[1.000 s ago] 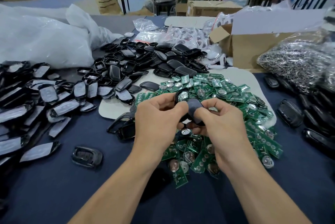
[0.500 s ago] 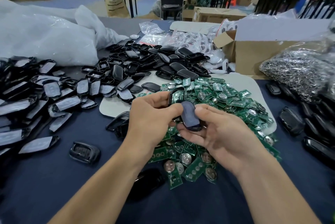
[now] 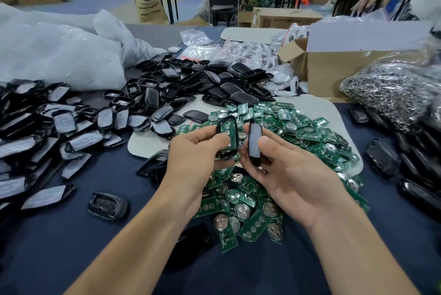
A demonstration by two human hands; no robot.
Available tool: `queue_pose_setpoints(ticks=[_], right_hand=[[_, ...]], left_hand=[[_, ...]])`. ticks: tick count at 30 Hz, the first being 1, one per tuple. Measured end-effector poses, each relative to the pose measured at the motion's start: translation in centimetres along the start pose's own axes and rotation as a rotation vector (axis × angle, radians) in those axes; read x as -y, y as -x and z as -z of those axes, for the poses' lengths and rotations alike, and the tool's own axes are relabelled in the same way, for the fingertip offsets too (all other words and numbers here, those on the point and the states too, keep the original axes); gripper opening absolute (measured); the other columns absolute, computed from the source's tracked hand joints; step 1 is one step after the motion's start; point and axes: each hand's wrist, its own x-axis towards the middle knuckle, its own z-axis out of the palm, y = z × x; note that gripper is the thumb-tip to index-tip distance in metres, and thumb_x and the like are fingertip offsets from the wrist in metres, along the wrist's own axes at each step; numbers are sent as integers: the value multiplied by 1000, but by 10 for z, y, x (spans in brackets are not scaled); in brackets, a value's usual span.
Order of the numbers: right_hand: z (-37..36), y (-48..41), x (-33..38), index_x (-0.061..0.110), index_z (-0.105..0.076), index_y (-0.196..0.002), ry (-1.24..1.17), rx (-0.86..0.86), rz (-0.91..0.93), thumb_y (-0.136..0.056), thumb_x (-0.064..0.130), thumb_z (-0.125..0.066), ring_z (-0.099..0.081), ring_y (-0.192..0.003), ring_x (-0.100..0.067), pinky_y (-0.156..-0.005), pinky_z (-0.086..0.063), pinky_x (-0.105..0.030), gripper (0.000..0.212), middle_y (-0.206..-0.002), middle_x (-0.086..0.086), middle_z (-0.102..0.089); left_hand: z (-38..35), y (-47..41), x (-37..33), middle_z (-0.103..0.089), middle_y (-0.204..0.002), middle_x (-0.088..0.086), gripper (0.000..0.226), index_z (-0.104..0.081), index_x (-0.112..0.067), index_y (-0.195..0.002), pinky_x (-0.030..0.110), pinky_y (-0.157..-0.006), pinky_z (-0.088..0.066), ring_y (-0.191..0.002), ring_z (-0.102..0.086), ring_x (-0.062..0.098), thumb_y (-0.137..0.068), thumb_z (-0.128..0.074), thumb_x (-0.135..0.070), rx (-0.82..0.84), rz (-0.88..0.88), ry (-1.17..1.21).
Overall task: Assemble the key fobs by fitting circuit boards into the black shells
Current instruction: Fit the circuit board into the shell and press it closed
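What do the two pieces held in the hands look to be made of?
The frame in the left hand: likely glossy black plastic, bright highlights along its rim; the green board inside looks like lacquered circuit laminate. The cover in the right hand: black plastic edge with a dull grey face, perhaps protective film or rubber; the look leaves that open.

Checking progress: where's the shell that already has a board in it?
Head view, centre: the left hand grips the shell above the board pile, beside the cover in the right hand.
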Motion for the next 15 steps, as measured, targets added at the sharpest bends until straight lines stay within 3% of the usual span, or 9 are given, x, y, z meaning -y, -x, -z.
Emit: queue_pose_setpoints(ticks=[2,5,10,15], right_hand=[[-3,0,-1,8,-76,-119,27,-25,16,-85,10,-68,-70,-96,-19,-96,-59,-36,35,-112,-11,-77],[-4,0,-6,13,-77,-113,108,-59,50,-89,7,-66,-71,-93,-16,-93,-59,-35,27,-110,-9,-78],[-8,0,-11,11,-77,-110,223,-101,125,-91,1,-68,-75,-87,-15,-82,-62,-31,23,-106,-9,-79],[-8,0,-16,19,-82,-100,445,-205,262,-85,4,-80,-77,-93,-22,-82,-61,-36,21,-95,-5,-81]], left_hand=[[-1,0,-1,-81,-97,5,12,-82,-12,-98,29,-65,-63,-87,-78,21,-93,-73,-6,-19,22,3],[-2,1,1,-81,-87,-1,14,-81,-19,-96,29,-64,-63,-73,-74,9,-89,-78,-7,-54,-28,-64],[-2,4,2,-80,-78,-8,34,-79,-39,-74,27,-62,-63,-72,-77,8,-89,-79,-8,-35,-171,-176],[-4,8,4,-80,-85,-15,33,-81,-48,-89,34,-79,-65,-83,-78,5,-87,-80,-15,10,-240,-298]])
